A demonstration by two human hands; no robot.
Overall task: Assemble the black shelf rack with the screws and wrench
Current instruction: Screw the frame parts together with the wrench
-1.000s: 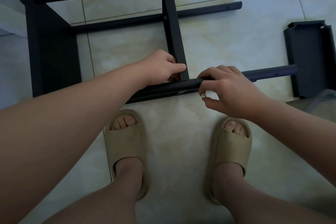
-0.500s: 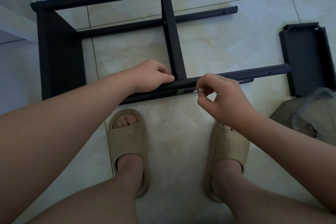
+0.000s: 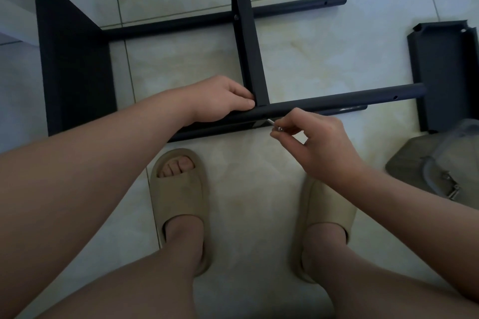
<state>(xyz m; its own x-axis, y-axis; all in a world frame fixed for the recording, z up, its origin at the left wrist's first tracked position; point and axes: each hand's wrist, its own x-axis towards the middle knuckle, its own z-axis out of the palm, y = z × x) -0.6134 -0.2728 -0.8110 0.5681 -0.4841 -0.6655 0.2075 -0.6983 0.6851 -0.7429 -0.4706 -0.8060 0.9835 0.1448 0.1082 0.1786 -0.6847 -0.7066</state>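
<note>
The black shelf rack [image 3: 75, 67] lay part-built on the tiled floor [image 3: 259, 189]. The left hand [image 3: 223, 101] gripped its near tube [image 3: 324, 102] at the crossbar joint. The right hand [image 3: 318, 142] pinched a screw [image 3: 274, 125] aimed at the tube's hole — best started straight, unforced. Farther right, a loose black panel [image 3: 445, 72] and clear tub [image 3: 461, 163] lay aside — apparently no obstruction.

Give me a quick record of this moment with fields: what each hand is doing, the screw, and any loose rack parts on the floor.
Steadying: left hand grips the black metal rack frame where its flat cross strut meets the near round tube
Fastening: right hand pinches a small silver screw, tip aimed at that joint; not seen seated
Loose part: black shelf panel on the pale tiled floor, right of the frame
Feet: beige foam slippers, on the frame's near side
</note>
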